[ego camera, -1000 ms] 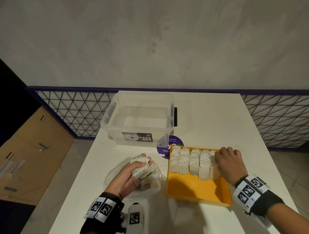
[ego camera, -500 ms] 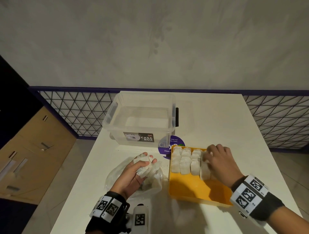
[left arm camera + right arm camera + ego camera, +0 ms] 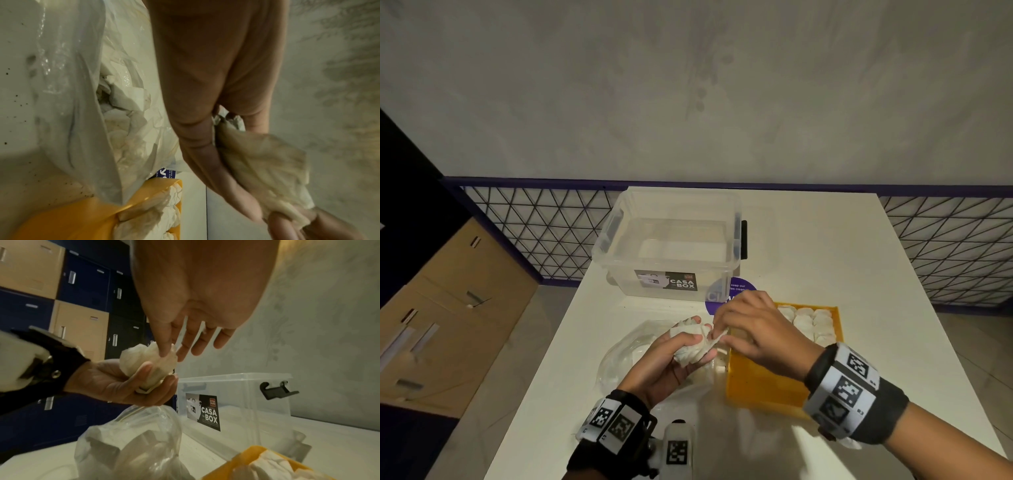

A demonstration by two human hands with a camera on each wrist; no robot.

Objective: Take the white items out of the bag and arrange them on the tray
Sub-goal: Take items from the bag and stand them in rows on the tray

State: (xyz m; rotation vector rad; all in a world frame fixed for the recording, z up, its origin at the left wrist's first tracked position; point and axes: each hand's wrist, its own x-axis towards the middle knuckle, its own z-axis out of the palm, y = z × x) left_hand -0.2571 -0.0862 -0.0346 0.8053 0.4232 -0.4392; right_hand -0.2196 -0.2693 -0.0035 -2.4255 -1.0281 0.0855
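Observation:
My left hand (image 3: 674, 356) holds a bunch of white wrapped items (image 3: 693, 342) palm up, above the clear plastic bag (image 3: 626, 356) lying on the white table. My right hand (image 3: 743, 329) has reached across and pinches one item at the bunch's right end with thumb and forefinger; the right wrist view shows this pinch on the white items (image 3: 152, 360). More white items sit in the bag (image 3: 123, 104). The yellow tray (image 3: 760, 383) stands to the right, with rows of white items (image 3: 811, 322) at its far end.
A clear lidless storage box (image 3: 671, 240) labelled CASA BOX stands behind the bag. A purple round sticker (image 3: 736, 291) lies between box and tray. Lockers (image 3: 448, 301) stand off the table's left edge. A mesh railing runs behind the table.
My right hand left the items in the tray and moved left to the bunch in my left hand, where it now pinches one item. The left hand rose slightly.

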